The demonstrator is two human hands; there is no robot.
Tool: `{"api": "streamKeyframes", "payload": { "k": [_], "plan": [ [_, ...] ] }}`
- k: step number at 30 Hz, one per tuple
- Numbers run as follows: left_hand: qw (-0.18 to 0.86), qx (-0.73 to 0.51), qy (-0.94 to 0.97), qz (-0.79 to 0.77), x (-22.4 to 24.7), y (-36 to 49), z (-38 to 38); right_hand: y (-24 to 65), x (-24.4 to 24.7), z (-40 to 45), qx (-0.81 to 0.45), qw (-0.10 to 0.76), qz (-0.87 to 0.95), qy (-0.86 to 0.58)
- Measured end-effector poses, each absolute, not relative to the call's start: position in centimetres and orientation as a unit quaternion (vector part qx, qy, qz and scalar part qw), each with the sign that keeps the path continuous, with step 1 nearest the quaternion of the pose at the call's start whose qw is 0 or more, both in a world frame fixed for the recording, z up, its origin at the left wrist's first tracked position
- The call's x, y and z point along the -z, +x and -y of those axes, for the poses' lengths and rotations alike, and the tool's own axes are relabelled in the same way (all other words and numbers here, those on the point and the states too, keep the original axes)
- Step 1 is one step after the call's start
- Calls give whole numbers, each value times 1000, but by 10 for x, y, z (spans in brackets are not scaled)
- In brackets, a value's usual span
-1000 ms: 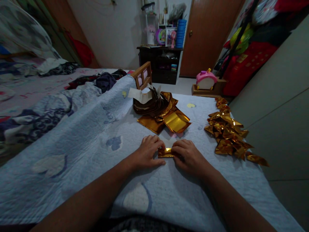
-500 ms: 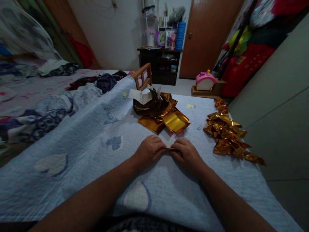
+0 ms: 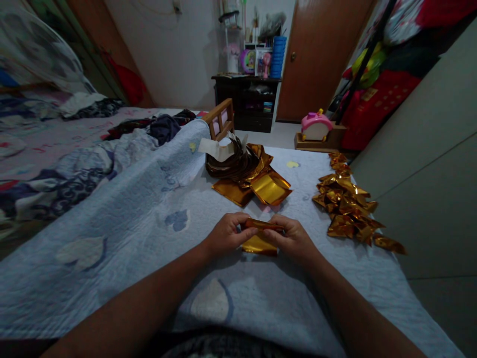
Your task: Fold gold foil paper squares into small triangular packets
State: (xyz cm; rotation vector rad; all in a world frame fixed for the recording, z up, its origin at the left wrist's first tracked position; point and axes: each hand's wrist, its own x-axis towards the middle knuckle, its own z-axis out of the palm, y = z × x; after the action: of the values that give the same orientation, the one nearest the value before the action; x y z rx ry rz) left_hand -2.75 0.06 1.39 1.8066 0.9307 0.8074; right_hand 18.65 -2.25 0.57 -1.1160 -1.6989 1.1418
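Observation:
A sheet of gold foil paper (image 3: 260, 243) is held just over the quilt, its far edge rolled or folded over and its near part hanging toward me. My left hand (image 3: 231, 231) pinches the folded edge at its left end, thumb on the near side. At the right end my right hand (image 3: 292, 233) grips the same edge, its thumb pointing inward. Beyond both hands lies a stack of gold foil sheets (image 3: 270, 186), with curled dark and white paper (image 3: 234, 156) behind it. Folded gold pieces (image 3: 346, 199) are heaped to the right.
The blue quilt (image 3: 149, 248) with heart patterns covers the surface under my hands. A wooden frame (image 3: 221, 119) stands at its far edge. Clothes (image 3: 164, 128) lie on the left. A pale cabinet (image 3: 425, 199) borders the right side, and a pink toy (image 3: 316, 125) sits beyond.
The foil sheet, seen almost edge-on before, now tilts so its gold face shows below the fold. Both hands have turned and their thumbs have come over the near side.

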Motion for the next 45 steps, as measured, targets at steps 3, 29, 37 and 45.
{"api": "streamKeyframes", "payload": {
  "k": [3,29,37,45],
  "plan": [
    [476,-337,715,-385,-16,-23,3,184,-5,23,-468,392,657,-443],
    [590,-368,582,-422,-16,-20,2,192,-12,21,-501,388,628,-452],
    [615,-385,544,-423,-15,-16,2,187,-4,21,-600,429,535,-412],
    [610,-344,611,-369,-13,-24,-3,192,-4,18,-593,453,501,-438]
  ]
}}
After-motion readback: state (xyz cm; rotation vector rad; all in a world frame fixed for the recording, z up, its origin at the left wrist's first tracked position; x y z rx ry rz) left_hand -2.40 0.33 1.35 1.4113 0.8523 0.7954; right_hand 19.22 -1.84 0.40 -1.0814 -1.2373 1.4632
